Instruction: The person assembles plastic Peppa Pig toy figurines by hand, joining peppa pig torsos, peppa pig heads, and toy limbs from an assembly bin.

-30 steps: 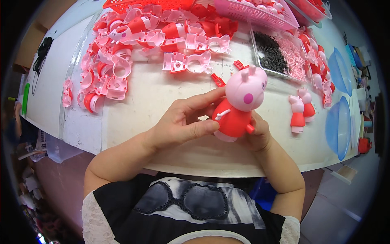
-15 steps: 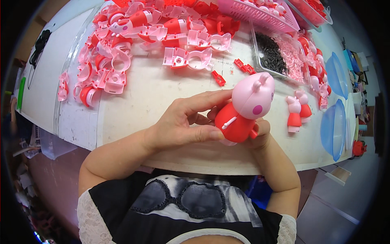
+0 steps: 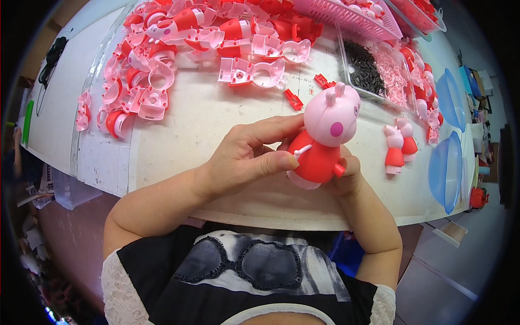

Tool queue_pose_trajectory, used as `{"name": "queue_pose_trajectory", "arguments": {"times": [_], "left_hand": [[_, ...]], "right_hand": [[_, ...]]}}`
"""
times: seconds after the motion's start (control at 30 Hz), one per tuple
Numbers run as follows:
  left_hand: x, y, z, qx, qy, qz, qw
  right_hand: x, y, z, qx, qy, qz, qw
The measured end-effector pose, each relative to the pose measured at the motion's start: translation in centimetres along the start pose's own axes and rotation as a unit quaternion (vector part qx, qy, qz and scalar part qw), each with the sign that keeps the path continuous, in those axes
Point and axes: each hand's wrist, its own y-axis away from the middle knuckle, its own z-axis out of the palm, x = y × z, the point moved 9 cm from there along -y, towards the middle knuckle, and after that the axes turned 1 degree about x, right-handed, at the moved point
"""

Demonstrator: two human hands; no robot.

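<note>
A pink and red plastic toy pig figure (image 3: 318, 161) is held upright above the near part of the table, its magenta cheek toward me. My left hand (image 3: 257, 154) grips it from the left, thumb stretched along its side and fingers behind the red body. At its lower right, my right hand (image 3: 348, 176) is closed on the figure, though most of its fingers are hidden behind it. A small red piece (image 3: 339, 170) sticks out from the body beside the right hand. One thin pale arm (image 3: 303, 150) shows on the figure's left side.
Pink and red toy shells (image 3: 252, 71) are heaped across the back and left. A clear tray (image 3: 374, 96) holds black and pink small parts, near a pink basket (image 3: 352, 24). Small pig figures (image 3: 394, 149) stand at right, by blue basins (image 3: 446, 172). Red pieces (image 3: 293, 99) lie ahead.
The toy pig has tipped more upright and turned slightly, showing more of its pink base. My left thumb has shifted up along its side. Both hands keep hold of it.
</note>
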Motion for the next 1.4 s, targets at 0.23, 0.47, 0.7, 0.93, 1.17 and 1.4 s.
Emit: {"name": "queue_pose_trajectory", "arguments": {"times": [0.23, 0.47, 0.7, 0.93, 1.17, 1.4], "left_hand": [[-0.3, 0.1, 0.0, -0.007, 0.013, -0.009, 1.000], [-1.4, 0.2, 0.2, -0.019, 0.050, -0.054, 0.997], [-3.0, -0.5, 0.1, 0.000, 0.015, -0.102, 0.995], [-2.7, -0.8, 0.3, -0.042, 0.000, -0.053, 0.998], [-2.5, -0.8, 0.2, -0.060, -0.022, -0.032, 0.997], [-2.6, -0.9, 0.2, -0.047, -0.012, -0.037, 0.998]], "right_hand": [[-0.3, -0.1, 0.0, 0.062, 0.043, -0.023, 0.997], [-2.5, 0.5, 1.6, 0.083, 0.162, -0.105, 0.978], [-4.4, 2.0, 2.8, 0.105, 0.456, -0.213, 0.857], [-4.7, 2.5, 3.5, 0.084, 0.506, -0.312, 0.800], [-5.7, 3.0, 4.4, 0.120, 0.502, -0.403, 0.755], [-6.0, 3.0, 4.6, 0.122, 0.513, -0.411, 0.744]]}}
